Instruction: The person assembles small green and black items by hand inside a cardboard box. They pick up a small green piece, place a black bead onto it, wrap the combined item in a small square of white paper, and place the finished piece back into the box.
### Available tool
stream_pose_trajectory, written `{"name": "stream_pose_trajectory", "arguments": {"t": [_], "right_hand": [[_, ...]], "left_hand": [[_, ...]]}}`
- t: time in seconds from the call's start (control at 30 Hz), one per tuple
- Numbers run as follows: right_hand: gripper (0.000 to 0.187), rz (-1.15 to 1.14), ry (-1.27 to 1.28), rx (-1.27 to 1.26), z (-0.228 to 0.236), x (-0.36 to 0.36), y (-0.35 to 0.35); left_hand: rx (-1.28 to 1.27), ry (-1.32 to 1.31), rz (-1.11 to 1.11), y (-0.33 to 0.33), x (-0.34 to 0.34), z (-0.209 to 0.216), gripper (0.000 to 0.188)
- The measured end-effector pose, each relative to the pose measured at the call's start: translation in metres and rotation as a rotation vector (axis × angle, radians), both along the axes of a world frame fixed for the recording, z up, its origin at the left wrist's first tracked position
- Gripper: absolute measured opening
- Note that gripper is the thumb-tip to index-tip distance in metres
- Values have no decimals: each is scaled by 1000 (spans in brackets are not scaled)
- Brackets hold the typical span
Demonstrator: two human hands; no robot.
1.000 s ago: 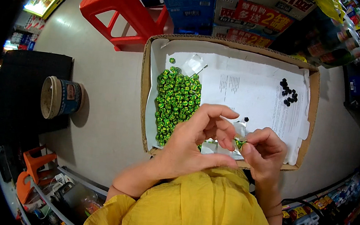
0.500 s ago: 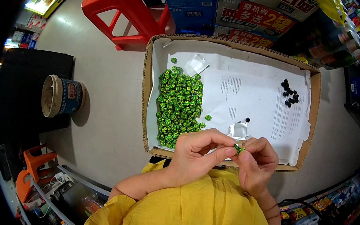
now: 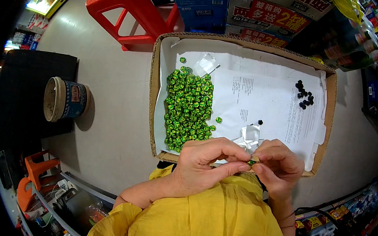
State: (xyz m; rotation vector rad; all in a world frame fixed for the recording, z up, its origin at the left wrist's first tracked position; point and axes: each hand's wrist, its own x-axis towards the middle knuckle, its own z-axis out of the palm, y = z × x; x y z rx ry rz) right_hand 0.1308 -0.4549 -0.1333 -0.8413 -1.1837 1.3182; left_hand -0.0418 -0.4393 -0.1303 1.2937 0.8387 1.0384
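Note:
A small green-and-yellow wrapped cube [image 3: 252, 162] is pinched between the fingertips of both hands. My left hand [image 3: 203, 162] closes thumb and forefinger on its left side. On the other side, my right hand [image 3: 282, 168] grips it, and a pale flap shows at the fingers. Just beyond lie several silver foil squares [image 3: 250, 133], overlapping, with one black lump [image 3: 260, 122] beside them. A large heap of similar wrapped cubes [image 3: 187, 111] fills the left of a paper-lined cardboard tray [image 3: 152, 91]. Several black lumps [image 3: 303, 101] cluster at its right.
Another foil square [image 3: 206, 65] lies at the tray's back left. A red stool [image 3: 122, 9] and stacked cartons [image 3: 271, 16] stand behind the tray. To the left is a bucket [image 3: 74, 101]; shelves of goods [image 3: 337, 228] line the lower right.
My right hand has shifted slightly right and its fingers have turned on the cube. More of the foil squares beyond my fingers now shows.

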Motion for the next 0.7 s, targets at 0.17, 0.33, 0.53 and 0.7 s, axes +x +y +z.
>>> {"name": "stream_pose_trajectory", "arguments": {"t": [0.17, 0.33, 0.53, 0.7], "right_hand": [[20, 92, -96, 89, 0, 12, 10], [20, 96, -378, 454, -2, 19, 18], [20, 46, -683, 764, 3, 21, 18], [25, -63, -560, 640, -1, 11, 14]], "left_hand": [[-37, -94, -30, -1, 2, -3, 17], [-86, -114, -19, -5, 3, -5, 17], [-181, -119, -51, -3, 6, -6, 17], [-261, -193, -68, -2, 3, -3, 17]]}}
